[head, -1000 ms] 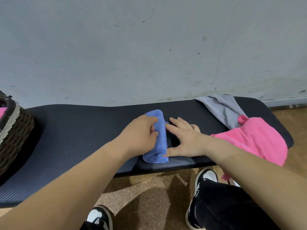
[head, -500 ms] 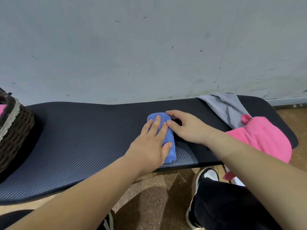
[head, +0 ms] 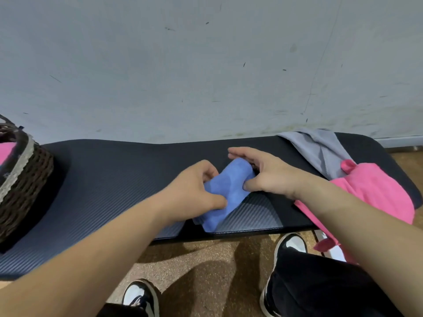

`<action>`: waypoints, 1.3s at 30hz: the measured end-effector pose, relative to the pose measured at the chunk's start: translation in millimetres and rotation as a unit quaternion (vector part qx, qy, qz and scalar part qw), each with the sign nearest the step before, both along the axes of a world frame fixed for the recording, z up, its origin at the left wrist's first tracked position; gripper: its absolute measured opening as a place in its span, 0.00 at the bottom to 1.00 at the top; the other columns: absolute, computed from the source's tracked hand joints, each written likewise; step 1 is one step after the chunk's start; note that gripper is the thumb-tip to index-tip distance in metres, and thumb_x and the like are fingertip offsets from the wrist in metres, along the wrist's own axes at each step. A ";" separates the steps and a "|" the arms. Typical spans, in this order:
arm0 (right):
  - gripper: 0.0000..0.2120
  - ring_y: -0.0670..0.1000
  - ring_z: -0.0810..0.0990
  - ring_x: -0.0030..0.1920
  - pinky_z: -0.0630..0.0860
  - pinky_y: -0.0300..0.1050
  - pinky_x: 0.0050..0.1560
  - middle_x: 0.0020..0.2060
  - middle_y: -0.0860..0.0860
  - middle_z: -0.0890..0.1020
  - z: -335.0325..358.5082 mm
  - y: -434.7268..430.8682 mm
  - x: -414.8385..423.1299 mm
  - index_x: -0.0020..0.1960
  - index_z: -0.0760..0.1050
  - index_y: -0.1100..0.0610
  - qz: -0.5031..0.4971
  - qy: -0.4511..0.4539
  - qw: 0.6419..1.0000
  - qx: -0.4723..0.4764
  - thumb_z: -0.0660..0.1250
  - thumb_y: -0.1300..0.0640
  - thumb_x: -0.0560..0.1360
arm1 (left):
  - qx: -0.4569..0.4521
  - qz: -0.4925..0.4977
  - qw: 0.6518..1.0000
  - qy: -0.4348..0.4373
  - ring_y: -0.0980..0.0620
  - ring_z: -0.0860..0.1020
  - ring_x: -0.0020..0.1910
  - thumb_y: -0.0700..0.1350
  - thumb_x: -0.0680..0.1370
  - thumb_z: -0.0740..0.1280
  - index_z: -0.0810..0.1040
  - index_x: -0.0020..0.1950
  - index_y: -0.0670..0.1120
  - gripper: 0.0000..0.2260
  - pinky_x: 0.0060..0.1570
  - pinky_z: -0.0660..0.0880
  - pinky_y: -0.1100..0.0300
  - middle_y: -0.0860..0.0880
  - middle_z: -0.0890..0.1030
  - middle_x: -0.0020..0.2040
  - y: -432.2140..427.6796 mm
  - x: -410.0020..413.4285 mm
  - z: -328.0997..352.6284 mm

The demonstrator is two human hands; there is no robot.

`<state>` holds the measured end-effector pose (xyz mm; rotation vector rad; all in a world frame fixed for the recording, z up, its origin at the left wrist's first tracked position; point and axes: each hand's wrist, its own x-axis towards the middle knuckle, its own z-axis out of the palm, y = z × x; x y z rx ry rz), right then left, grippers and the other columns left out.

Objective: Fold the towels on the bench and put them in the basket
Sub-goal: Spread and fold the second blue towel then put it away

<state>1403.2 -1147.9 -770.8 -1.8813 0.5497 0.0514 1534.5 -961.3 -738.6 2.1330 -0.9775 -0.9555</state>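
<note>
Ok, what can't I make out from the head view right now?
All in the head view:
Basket: cut off by the left edge, contents mostly out of frame.
Blue towel: both sides covered by the left hand and right hand, so its folded edges cannot be read.
Grey towel: near end lies under the pink towel.
Pink towel: front part hidden behind the right forearm.

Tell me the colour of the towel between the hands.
Plain blue towel, clearest in the head view.
</note>
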 end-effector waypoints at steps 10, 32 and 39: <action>0.19 0.60 0.83 0.58 0.80 0.60 0.61 0.54 0.57 0.85 29.5 58.0 19.2 0.57 0.79 0.56 0.027 -0.020 0.996 0.089 0.76 0.63 0.67 | 0.015 -0.001 0.997 -0.080 0.60 0.82 0.49 0.52 0.69 0.80 0.79 0.54 0.56 0.17 0.49 0.80 0.60 0.57 0.84 0.50 78.8 38.4 21.9; 0.18 0.58 0.84 0.57 0.83 0.54 0.57 0.58 0.55 0.82 120.2 286.1 180.8 0.66 0.74 0.56 -0.094 -0.016 0.989 0.115 0.66 0.47 0.81 | -0.261 0.438 0.853 0.113 0.45 0.85 0.53 0.44 0.76 0.76 0.75 0.64 0.45 0.19 0.47 0.84 0.51 0.43 0.82 0.58 265.2 158.2 96.9; 0.20 0.55 0.74 0.45 0.81 0.59 0.57 0.53 0.63 0.81 151.7 356.6 232.5 0.69 0.70 0.65 -0.030 0.003 0.997 0.069 0.64 0.55 0.81 | -0.135 0.502 0.854 -0.020 0.47 0.74 0.38 0.42 0.64 0.75 0.72 0.44 0.43 0.15 0.39 0.77 0.50 0.44 0.72 0.40 340.9 221.3 120.0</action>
